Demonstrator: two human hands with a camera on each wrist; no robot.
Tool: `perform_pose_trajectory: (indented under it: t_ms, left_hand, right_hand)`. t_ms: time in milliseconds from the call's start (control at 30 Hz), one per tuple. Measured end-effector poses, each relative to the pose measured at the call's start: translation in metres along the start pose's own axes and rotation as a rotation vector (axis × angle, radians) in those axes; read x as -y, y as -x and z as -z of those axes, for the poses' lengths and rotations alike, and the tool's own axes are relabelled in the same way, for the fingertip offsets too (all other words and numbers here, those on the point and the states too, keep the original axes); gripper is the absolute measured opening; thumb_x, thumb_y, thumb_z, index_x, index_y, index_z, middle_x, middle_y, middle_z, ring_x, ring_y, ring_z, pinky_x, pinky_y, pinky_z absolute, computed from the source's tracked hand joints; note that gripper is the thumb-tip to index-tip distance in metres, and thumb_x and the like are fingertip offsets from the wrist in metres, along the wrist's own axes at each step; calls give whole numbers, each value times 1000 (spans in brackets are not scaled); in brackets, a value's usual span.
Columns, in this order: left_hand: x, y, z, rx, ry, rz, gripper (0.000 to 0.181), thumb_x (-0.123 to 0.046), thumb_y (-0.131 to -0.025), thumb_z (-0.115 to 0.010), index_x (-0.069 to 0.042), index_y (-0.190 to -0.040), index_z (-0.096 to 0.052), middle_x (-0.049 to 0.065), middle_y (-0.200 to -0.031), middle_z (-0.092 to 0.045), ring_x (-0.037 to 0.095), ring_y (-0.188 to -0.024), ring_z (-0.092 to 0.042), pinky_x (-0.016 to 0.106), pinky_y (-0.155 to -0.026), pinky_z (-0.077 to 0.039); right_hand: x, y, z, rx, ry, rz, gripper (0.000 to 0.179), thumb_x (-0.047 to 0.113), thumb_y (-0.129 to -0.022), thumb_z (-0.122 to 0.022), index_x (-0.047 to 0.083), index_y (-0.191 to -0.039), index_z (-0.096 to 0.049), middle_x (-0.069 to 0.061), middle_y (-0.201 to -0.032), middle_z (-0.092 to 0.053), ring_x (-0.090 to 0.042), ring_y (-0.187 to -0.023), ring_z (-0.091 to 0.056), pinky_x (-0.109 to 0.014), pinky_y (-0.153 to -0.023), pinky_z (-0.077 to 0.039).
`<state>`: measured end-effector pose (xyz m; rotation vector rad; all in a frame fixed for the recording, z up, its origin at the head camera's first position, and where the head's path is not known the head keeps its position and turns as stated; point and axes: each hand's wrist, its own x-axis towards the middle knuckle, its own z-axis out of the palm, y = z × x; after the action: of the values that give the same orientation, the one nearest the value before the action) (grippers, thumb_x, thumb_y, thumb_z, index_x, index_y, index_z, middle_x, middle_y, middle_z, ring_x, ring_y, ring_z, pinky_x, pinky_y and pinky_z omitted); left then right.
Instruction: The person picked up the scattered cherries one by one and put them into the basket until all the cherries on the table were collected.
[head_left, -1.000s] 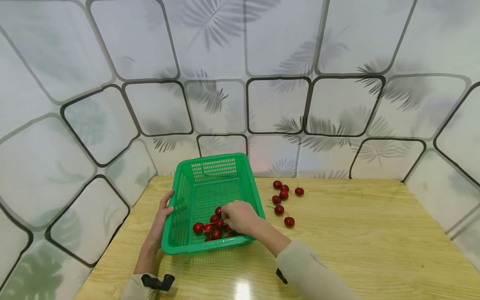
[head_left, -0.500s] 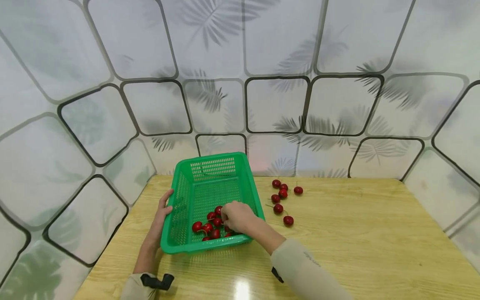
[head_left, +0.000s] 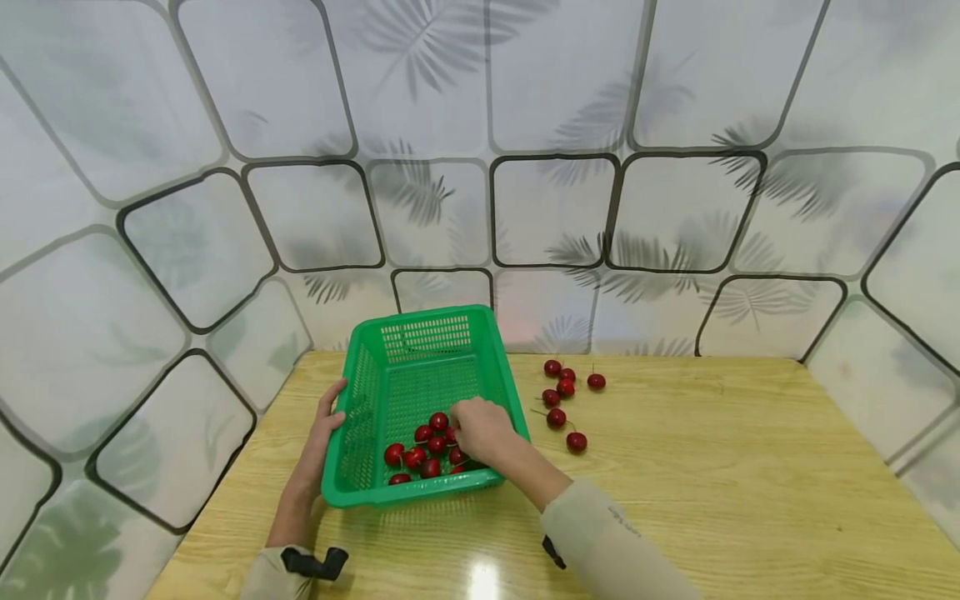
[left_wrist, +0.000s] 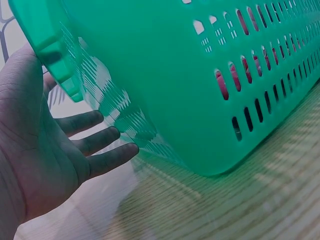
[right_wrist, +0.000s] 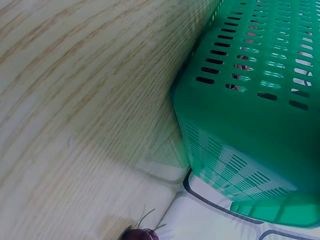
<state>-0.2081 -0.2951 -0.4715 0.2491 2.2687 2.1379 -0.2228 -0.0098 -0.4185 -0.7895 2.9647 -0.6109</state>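
A green plastic basket with slotted walls stands on the wooden table, several dark red cherries gathered toward its near side. My left hand is at the basket's left side, its thumb by the rim and its extended fingers against the outer wall. Inside the basket, my right hand reaches down among the cherries at the right, knuckles up. Its fingertips are hidden, so I cannot tell whether they pinch a cherry. Close by its fingers lies another cherry.
Several loose cherries with stems lie on the wooden table to the right of the basket. One of those cherries shows at the bottom of the right wrist view. A patterned cloth backdrop rises behind the table.
My right hand has shifted slightly right inside the basket, uncovering cherries. One cherry near the front wall has rolled left. The left hand has kept its place at the basket's side.
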Motion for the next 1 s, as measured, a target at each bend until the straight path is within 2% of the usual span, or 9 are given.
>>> perform_pose_trajectory:
  t_ms: [267, 467, 600, 700, 800, 900, 1000]
  left_hand:
    - [-2, 0, -1, -3, -4, 1, 56, -28, -108, -25, -20, -160, -7, 11, -161, -7, 19, -121, -41, 25, -87, -45]
    - [-4, -1, -1, -1, -5, 13, 55, -29, -108, -25, -22, -160, -7, 11, -161, -7, 24, -123, -37, 25, -88, -45]
    - [-5, -2, -1, 0, -3, 18, 55, -29, -108, -25, -22, -160, -7, 11, -161, -7, 24, -122, -37, 26, -88, -45]
    - [-5, -2, -1, -1, -5, 21, 55, -29, -108, -24, -22, -160, -7, 12, -161, -7, 24, -122, -37, 26, -88, -45]
    - [-5, -1, -1, -9, -16, 26, 55, -28, -108, -24, -21, -160, -7, 12, -161, -7, 24, -122, -36, 26, -88, -44]
    - [-8, -2, -1, -16, -20, 43, 55, -28, -108, -25, -21, -160, -8, 12, -161, -7, 25, -123, -35, 26, -88, -44]
    - [-11, -3, 0, -15, -20, 56, 56, -28, -108, -25, -21, -160, -7, 12, -161, -6, 26, -124, -34, 25, -88, -44]
  right_hand:
    - [0, -1, 1, 6, 1, -13, 18, 5, -91, -62, 13, -77, -68, 3, -73, -65, -12, -61, -56, -29, -54, -47]
    - [0, -1, 3, -16, -36, -18, 17, 6, -91, -64, 13, -76, -67, 3, -71, -63, -10, -60, -54, -28, -53, -46]
    - [-1, -2, 5, -110, -84, 11, 12, 7, -91, -65, 12, -80, -69, 2, -74, -65, -9, -60, -54, -27, -52, -45]
    - [-2, -2, 7, -205, -134, 37, 8, 9, -92, -65, 11, -90, -73, 0, -83, -69, -10, -63, -58, -25, -54, -46]
    - [-5, -1, 13, -281, -173, 52, 11, 10, -94, -63, 9, -96, -74, -2, -90, -71, -13, -68, -63, -24, -56, -48]
    - [-12, -4, 26, -341, -215, 35, 14, 9, -94, -60, 7, -99, -73, -5, -94, -72, -18, -73, -66, -26, -58, -49]
    - [-24, -5, 42, -408, -260, -21, 16, 10, -94, -59, 6, -100, -73, -5, -94, -72, -20, -75, -66, -31, -60, -50]
